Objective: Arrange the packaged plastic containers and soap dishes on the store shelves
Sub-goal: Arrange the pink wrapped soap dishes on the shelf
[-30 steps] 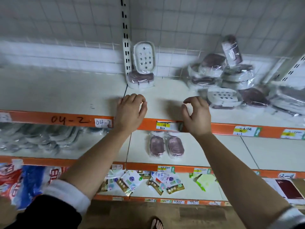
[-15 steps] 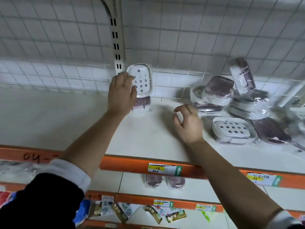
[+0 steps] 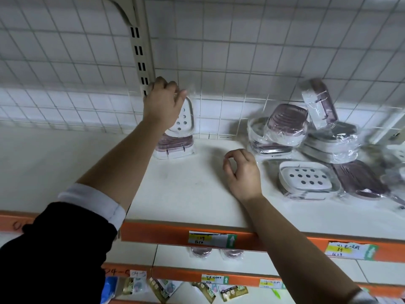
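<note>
A wrapped white soap dish with drain holes stands upright against the wire back panel, on top of a flat mauve-and-white wrapped soap dish. My left hand grips the upright dish at its top edge. My right hand hovers over the white shelf with fingers loosely curled, holding nothing, just left of a loose pile of wrapped soap dishes. A white holed dish lies flat at the front of that pile.
A slotted metal upright runs up the back panel beside my left hand. The shelf's orange front rail carries price labels. Lower shelves hold two wrapped mauve dishes and small packets.
The view has moved up and closer to the top shelf. My left hand went from the shelf edge to the upright white dish and now grips its top. My right hand reached toward the pile.
</note>
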The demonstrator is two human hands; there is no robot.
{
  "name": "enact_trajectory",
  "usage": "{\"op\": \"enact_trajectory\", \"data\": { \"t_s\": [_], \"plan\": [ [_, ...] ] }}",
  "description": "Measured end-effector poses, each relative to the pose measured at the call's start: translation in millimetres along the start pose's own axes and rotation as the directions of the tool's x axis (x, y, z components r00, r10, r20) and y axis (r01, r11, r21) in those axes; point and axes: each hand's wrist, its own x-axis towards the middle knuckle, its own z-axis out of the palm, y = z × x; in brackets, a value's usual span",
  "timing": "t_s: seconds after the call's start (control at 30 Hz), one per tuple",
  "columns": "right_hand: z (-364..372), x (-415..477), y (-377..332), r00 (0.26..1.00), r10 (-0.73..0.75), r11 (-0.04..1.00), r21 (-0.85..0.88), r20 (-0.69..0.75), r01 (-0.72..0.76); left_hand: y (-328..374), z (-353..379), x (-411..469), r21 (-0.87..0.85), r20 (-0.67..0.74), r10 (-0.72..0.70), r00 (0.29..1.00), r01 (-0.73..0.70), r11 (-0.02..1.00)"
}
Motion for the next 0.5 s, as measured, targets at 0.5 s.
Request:
{"op": "enact_trajectory", "data": {
  "t_s": [0.5],
  "plan": [
    [-17,-7,-8,0.997,-0.058,0.998,-0.009,-0.058,0.058,-7,-19,-45,-0.019,0.108,-0.006,0.994,0.008,1.000]
  ]
}}
